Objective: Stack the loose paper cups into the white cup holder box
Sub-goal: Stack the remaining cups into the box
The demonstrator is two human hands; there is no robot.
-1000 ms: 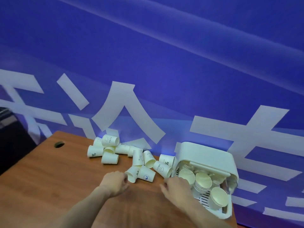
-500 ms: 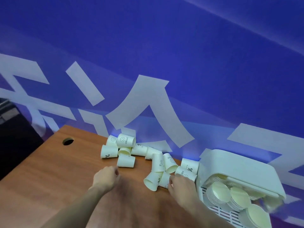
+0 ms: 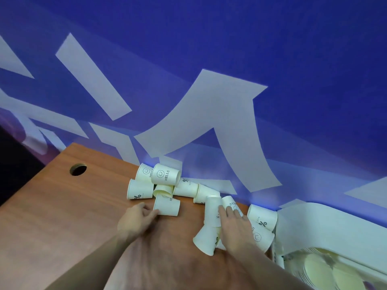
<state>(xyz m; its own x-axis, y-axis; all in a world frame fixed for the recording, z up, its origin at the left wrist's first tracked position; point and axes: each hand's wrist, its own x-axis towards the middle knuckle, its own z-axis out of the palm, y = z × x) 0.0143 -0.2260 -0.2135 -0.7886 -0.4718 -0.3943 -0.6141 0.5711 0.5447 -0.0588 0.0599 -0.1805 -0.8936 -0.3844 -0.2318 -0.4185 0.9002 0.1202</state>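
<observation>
Two hands on cups | left hand (image 3: pixel 137 219): fingertips touched to fallen cup (image 3: pixel 167 205), nothing gripped | right hand (image 3: pixel 234 223): fingers laid straight over cup pile (image 3: pixel 213 212) | holder box (image 3: pixel 326 225) right of it

I see the loose paper cups (image 3: pixel 165 186) scattered on their sides in two clumps on the worktop (image 3: pixel 62 216) by the wall: white, some printed with "HELLO" and a smiley, others with a percent sign. One lone cup (image 3: pixel 167 206) lies nearest the left clump. The white cup holder box (image 3: pixel 326 225) sits at the right edge, tipped open toward me, with stacked cups (image 3: pixel 318 266) showing cream insides in its slots.
</observation>
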